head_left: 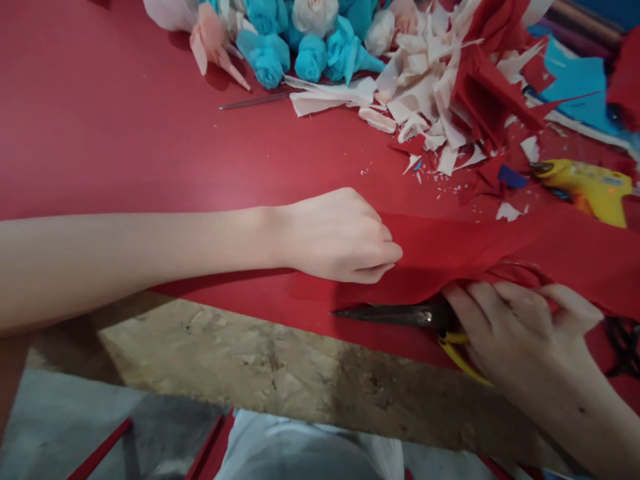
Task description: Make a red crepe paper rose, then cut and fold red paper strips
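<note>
A long strip of thin red sheet (440, 247), which looks like crepe paper, lies along the near side of the table. My left hand (345, 237) is closed in a fist at the strip's left end, with its fingertips hidden beneath. Further right, my right hand (520, 327) has its fingers curled into the sheet, which is bunched up there. Scissors (400, 315) with dark blades and yellow handles lie by the right hand, blades closed and pointing left. The hand covers part of their handles.
Blue, white and pink paper roses (310, 57) sit at the back beside a thin metal rod (250, 102). White and red paper scraps (425, 87) are heaped to their right. A yellow glue gun (595, 187) lies at the right. The table's wooden edge (225, 353) runs in front.
</note>
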Motion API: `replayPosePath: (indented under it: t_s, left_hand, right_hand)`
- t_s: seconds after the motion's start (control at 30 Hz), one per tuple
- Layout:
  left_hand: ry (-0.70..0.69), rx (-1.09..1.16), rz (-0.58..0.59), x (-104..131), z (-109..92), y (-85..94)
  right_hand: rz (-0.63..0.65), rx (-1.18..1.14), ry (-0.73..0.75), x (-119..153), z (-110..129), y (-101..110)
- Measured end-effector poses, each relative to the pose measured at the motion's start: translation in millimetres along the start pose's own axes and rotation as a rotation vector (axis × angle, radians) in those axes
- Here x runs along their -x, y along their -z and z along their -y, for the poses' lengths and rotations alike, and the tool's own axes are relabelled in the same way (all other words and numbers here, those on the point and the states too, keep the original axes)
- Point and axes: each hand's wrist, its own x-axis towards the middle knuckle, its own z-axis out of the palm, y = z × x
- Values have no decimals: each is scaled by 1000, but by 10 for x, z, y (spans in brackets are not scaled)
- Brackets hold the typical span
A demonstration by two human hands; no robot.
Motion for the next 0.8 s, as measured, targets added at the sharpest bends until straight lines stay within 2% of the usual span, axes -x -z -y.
replayPosePath:
  t_s: [0.1, 0.3, 0.47, 0.63, 0.7, 0.8]
  left_hand:
    - [-13, 3, -16, 5, 4, -12]
    - [-11, -3, -37, 4, 9, -24]
    - [-14, -8, -41, -1, 4, -28]
    - [-10, -11, -24, 6, 12, -29]
    - [-16, -5, -21, 11, 18, -31]
    - [-9, -4, -14, 13, 22, -31]
  right_hand:
    - [7, 21, 21, -57, 17, 19]
    - [-111, -108, 16, -65, -17, -94]
    - [-135, -159, 108, -47, -92, -176]
    - [-182, -177, 116, 12, -84, -133]
    - [-177, -161, 108, 52, -59, -102]
    - [-102, -96, 95, 94, -23, -79]
